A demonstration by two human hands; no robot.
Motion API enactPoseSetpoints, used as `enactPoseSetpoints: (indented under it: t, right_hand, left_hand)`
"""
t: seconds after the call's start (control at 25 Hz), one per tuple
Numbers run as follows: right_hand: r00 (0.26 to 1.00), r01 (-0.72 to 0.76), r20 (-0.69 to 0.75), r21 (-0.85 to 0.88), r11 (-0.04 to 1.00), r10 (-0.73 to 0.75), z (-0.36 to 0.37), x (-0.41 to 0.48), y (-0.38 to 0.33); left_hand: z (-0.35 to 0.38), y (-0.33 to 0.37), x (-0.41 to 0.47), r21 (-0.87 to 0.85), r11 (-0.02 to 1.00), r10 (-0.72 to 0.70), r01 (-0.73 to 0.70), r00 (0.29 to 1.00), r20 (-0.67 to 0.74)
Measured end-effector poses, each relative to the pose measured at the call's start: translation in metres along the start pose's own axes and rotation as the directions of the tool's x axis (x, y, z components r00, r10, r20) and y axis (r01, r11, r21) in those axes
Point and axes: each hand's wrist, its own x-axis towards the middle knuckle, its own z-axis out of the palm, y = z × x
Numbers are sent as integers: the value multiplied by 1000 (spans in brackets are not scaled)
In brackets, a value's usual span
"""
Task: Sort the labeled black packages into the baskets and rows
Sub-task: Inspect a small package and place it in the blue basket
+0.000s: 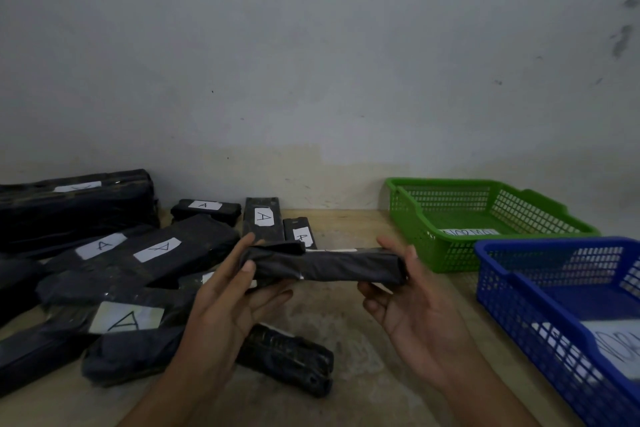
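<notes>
A long black wrapped package [325, 263] is held level above the table between both hands, its label side turned away from me. My left hand [228, 302] grips its left end with thumb and fingers. My right hand [408, 302] holds the right end, fingers curled under it. Several black packages with white "A" labels [157, 250] lie piled on the left of the wooden table [349, 326]. A green basket [485, 218] and a blue basket [568, 308] stand at the right, each with a paper label inside.
A large black bundle [72, 208] lies against the wall at the far left. An unlabeled black package [287, 357] rests under my left wrist. The grey wall closes off the table's back edge. Bare wood shows between the pile and the baskets.
</notes>
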Motion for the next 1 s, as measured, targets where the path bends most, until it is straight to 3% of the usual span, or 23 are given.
enactPoseSetpoints:
  t: [0.2, 0.36, 0.48, 0.64, 0.8, 0.88, 1.0]
  right_hand:
    - [991, -71, 120, 174, 982, 50, 5, -6, 0]
    - [981, -106, 179, 167, 980, 75, 6, -9, 4]
    - [987, -19, 159, 99, 995, 3, 5, -8, 6]
    - [986, 147, 94, -79, 986, -140, 5, -6, 7]
    - [961, 263, 171, -343, 902, -216, 8, -10, 12]
    - [961, 262, 197, -413, 872, -196, 12, -14, 21]
    - [975, 200, 170, -402, 894, -141, 14, -17, 28]
  left_hand:
    - [6, 4, -5, 15, 1000, 23, -23, 999, -46]
    - [7, 1, -6, 140, 990, 9, 1, 997, -74]
    - [9, 4, -7, 285, 959, 43, -2, 990, -138]
    - [16, 6, -18, 526, 834, 176, -166, 984, 30]
    - [22, 2, -33, 578, 761, 148, -294, 947, 287]
    - [24, -3, -35, 552, 785, 125, -280, 945, 301]
    - [25, -9, -35, 597, 744, 145, -299, 945, 292]
